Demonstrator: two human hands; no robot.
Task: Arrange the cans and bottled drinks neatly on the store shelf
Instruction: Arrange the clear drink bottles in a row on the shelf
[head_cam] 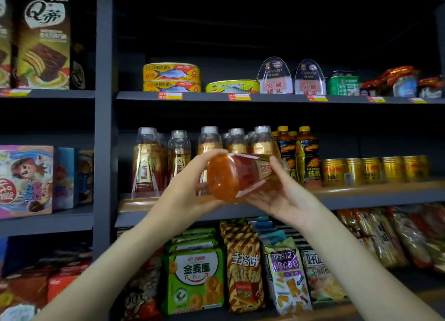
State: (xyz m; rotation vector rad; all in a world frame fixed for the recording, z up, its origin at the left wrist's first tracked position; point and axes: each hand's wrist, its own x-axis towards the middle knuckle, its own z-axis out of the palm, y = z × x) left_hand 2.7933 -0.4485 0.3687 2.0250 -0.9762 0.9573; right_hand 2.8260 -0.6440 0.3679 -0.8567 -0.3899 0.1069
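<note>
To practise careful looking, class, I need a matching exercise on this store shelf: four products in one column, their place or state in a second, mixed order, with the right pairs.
Things
1. orange drink bottle
2. gold cans
3. yellow fish tins
4. green snack bag

Places or states
A. stacked two high, upper shelf
B. lying sideways, held by the left hand and the right hand
C. lowest shelf, below the drinks
D. upright in a row, right end of the drinks shelf

Pairs: 1-B, 2-D, 3-A, 4-C
</note>
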